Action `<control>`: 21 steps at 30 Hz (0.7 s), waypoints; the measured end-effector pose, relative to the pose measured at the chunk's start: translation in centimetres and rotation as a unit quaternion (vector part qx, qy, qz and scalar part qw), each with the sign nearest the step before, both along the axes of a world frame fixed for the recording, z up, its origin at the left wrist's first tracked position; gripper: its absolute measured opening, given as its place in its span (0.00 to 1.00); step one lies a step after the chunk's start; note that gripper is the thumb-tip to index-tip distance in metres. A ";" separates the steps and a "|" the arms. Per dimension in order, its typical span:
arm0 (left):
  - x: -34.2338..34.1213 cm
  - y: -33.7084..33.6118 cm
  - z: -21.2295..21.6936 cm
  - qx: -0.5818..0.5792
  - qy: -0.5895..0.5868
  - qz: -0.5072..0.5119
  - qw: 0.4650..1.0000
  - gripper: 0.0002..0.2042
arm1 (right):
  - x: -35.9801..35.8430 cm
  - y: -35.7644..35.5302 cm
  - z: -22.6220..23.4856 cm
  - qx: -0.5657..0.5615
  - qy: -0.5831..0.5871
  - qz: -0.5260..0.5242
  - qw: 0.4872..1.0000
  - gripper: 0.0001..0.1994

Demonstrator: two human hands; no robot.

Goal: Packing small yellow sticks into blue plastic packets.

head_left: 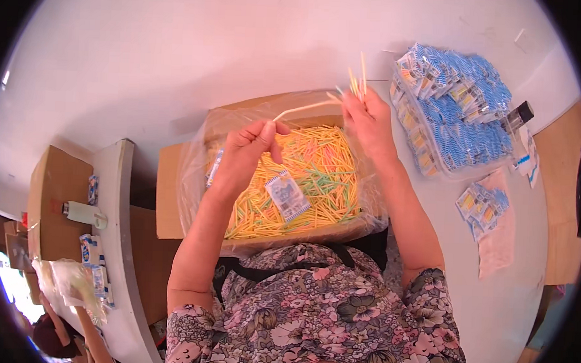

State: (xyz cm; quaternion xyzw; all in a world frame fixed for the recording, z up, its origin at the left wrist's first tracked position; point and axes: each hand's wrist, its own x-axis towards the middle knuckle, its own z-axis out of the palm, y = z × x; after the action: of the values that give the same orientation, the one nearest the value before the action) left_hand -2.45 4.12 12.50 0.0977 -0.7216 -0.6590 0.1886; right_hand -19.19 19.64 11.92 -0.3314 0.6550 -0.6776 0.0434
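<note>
A cardboard box with a clear plastic liner stands in front of me, filled with thin straw-like sticks in yellow, orange and green. Above its left side, my left hand pinches one end of a pale yellow stick. That stick looks bent near my fingers and reaches across to my right hand, which is closed around a small bunch of similar sticks pointing upward. On the sticks in the box lies a small printed packet; part of another packet shows behind my left wrist.
At the right, a clear plastic tub is heaped with blue-and-white packets, beside a dark-capped container. Loose packets lie by a pink cloth. Leftward are another cardboard box, a pale cylinder and another person's arm.
</note>
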 end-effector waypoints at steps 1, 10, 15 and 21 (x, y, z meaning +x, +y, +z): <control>0.4 -1.0 0.3 0.004 -0.018 0.015 1.000 0.14 | -0.2 0.7 -1.4 0.036 -0.069 0.013 0.997 0.08; 1.2 -4.8 7.2 0.078 0.065 0.089 0.991 0.14 | 2.4 4.9 -11.5 0.308 0.192 0.064 0.929 0.13; 1.6 -5.4 10.0 0.010 -0.031 0.029 0.999 0.15 | 3.0 5.4 -5.4 0.363 0.392 0.060 0.843 0.15; 1.9 -2.7 10.3 -0.048 -0.112 -0.048 0.991 0.17 | 4.5 -0.8 3.9 0.030 0.239 0.038 0.970 0.19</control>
State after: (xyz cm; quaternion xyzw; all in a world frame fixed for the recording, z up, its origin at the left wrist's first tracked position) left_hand -0.51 1.43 22.76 0.1264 -0.7728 -0.6168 0.0794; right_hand -14.65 18.86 15.86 -0.5070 0.6533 -0.5567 -0.0795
